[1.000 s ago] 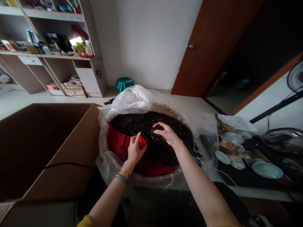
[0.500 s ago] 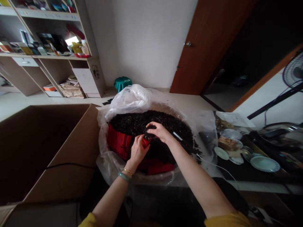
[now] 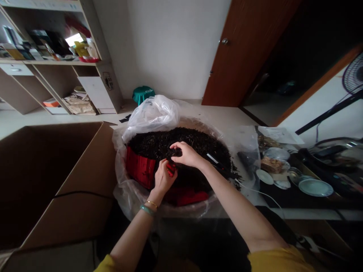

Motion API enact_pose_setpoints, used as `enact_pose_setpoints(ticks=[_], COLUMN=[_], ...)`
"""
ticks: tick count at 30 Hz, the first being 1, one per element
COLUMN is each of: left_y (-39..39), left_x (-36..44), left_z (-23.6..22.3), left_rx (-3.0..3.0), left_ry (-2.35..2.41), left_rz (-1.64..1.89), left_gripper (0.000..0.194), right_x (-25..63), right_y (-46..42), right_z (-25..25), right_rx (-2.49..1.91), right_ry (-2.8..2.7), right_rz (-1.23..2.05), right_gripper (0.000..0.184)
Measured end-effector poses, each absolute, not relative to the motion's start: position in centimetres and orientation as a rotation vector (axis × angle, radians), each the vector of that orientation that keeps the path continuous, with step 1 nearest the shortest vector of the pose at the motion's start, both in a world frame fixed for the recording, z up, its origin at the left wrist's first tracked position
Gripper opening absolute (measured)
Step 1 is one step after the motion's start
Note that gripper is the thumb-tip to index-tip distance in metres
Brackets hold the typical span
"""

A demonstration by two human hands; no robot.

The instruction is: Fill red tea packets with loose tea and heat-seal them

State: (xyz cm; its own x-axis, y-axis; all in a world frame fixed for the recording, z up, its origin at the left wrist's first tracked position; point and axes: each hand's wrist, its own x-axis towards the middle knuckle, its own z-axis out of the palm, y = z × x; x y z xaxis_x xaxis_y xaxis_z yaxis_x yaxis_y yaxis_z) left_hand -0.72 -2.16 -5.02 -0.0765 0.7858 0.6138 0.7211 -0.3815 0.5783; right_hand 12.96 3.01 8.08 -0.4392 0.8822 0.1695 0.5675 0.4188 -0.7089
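My left hand (image 3: 165, 177) is closed around a small red packet (image 3: 170, 170), held upright over the heap. Just above it, my right hand (image 3: 185, 154) pinches a clump of dark dried tea leaves (image 3: 176, 152) close to the packet's top. Beneath both hands, a wide container lined with a clear plastic bag (image 3: 129, 192) holds a heap of loose tea leaves (image 3: 195, 136). A stack of red packets (image 3: 140, 168) stands at the heap's left side. More red packets (image 3: 190, 197) lie flat at the near edge, partly shaded.
An open cardboard box (image 3: 73, 177) stands at the left. A dark device with a white lit strip (image 3: 212, 158) lies on the heap's right side. Farther right are pale dishes (image 3: 315, 187), a white cable (image 3: 263, 196) and a fan (image 3: 353, 77). Shelves stand back left.
My right hand has shifted slightly left and up, still with tea leaves in its fingers. The left hand keeps its hold on the red packet. The camera's view has tilted slightly.
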Motion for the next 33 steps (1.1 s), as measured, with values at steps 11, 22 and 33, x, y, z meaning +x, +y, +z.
enact_pose_setpoints(ticks=[11, 22, 33], left_y=[-2.1, -2.0, -1.8], left_x=[-0.7, -0.8, -1.0], left_z=[-5.1, -5.4, -5.2], left_rx=[2.069, 2.071, 2.153], left_ry=[1.686, 1.659, 1.638], left_rz=[1.546, 1.489, 1.426], left_gripper=[0.063, 0.081, 0.054], right_x=[12.2, 11.2, 11.2], right_y=[1.7, 0.5, 0.7], right_z=[9.3, 10.0, 7.4], right_rx=[-1.45, -1.623, -1.73], right_ry=[-2.601, -2.736, -2.449], right_rz=[0.334, 0.4, 0.428], right_gripper=[0.018, 0.027, 0.026])
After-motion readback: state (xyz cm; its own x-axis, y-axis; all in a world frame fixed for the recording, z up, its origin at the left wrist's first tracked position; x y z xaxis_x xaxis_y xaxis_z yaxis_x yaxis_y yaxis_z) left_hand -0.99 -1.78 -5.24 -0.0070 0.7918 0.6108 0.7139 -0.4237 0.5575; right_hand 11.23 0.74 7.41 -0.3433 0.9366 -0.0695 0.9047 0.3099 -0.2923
